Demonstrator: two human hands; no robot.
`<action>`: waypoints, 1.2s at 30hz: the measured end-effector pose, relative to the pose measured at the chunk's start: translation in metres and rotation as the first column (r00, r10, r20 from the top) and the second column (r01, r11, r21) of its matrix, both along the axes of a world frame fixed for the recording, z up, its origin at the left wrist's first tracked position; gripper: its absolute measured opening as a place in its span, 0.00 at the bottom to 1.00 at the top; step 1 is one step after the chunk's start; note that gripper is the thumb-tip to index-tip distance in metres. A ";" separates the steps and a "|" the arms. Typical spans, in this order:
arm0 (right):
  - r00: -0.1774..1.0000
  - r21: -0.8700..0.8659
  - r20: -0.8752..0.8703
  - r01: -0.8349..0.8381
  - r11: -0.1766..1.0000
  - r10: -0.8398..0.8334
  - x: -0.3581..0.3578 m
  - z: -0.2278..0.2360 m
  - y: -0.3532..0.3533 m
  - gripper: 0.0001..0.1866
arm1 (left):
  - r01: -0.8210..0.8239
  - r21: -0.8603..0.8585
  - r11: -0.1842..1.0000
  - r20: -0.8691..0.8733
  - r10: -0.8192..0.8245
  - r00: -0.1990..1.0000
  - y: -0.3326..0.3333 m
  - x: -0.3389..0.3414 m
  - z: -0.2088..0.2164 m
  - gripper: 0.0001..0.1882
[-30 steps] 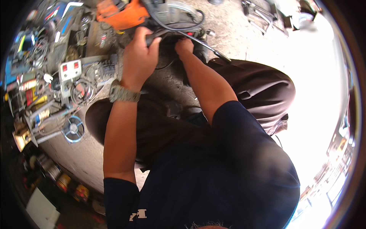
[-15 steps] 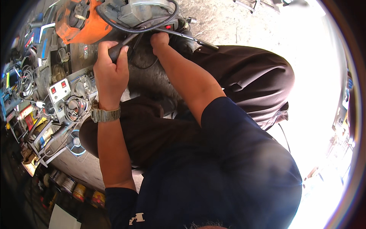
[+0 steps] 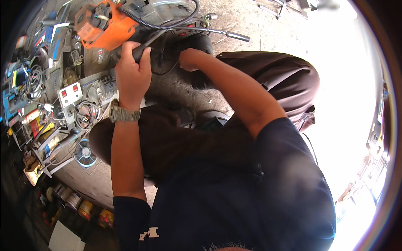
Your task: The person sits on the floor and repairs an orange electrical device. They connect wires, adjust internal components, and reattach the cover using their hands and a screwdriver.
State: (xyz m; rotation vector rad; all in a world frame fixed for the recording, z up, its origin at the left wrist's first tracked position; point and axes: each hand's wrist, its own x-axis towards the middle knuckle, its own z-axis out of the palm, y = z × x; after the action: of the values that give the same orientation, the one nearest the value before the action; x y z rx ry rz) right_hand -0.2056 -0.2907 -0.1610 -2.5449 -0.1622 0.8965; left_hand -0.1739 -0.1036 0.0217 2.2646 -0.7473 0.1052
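Note:
My left hand (image 3: 133, 75) is wrapped round a black handle (image 3: 140, 52), from which a metal rod runs up to the right against a machine. That machine has an orange housing (image 3: 109, 30), a grey metal body and a black corrugated hose (image 3: 157, 27). My right hand (image 3: 191, 59) is closed, a little nearer to me than the machine, beside a thin black cable (image 3: 168, 72). Whatever its fingers hold is hidden from view. A slim metal bar with a thick silver end (image 3: 238, 37) sticks out rightward from the machine.
Coiled cables (image 3: 86, 113), a white box with red switches (image 3: 70, 93) and many tools crowd the left side. A small blue fan (image 3: 85, 153) stands near my knee. Cans (image 3: 86, 209) line the lower left. A metal frame (image 3: 270, 9) lies on the far concrete floor.
My right hand has drawn back from the machine, toward me and to the right. The left hand keeps its grip on the handle; it and the machine appear shifted rightward in the picture.

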 end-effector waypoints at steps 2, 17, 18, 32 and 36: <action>0.974 -0.021 0.083 -0.209 0.978 0.210 -0.014 0.032 -0.009 0.16 | 0.007 -0.036 0.999 0.039 -0.006 0.999 0.001 0.004 -0.005 0.12; 0.959 -0.320 0.218 0.246 0.915 -0.182 -0.155 0.185 -0.154 0.24 | -0.104 0.014 0.994 -0.025 0.105 0.994 0.001 0.002 -0.007 0.15; 0.958 -0.348 0.208 0.260 0.901 -0.196 -0.156 0.198 -0.165 0.25 | -0.100 -0.010 0.995 0.009 0.100 0.995 0.003 0.006 -0.009 0.15; 0.975 -0.292 0.033 0.222 0.931 -0.222 -0.166 0.285 -0.196 0.24 | -0.072 0.003 0.997 0.143 0.070 0.987 0.010 0.027 -0.033 0.15; 0.949 -0.187 0.222 0.267 0.945 -0.224 -0.154 0.238 -0.213 0.22 | -0.081 -0.004 0.997 0.041 0.081 0.996 0.001 0.020 -0.024 0.15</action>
State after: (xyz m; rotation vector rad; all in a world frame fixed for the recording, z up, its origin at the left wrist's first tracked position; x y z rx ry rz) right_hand -0.3596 -0.5033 0.0774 -2.7734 0.2040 0.5903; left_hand -0.1538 -0.1030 -0.0020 2.2966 -0.6765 0.1909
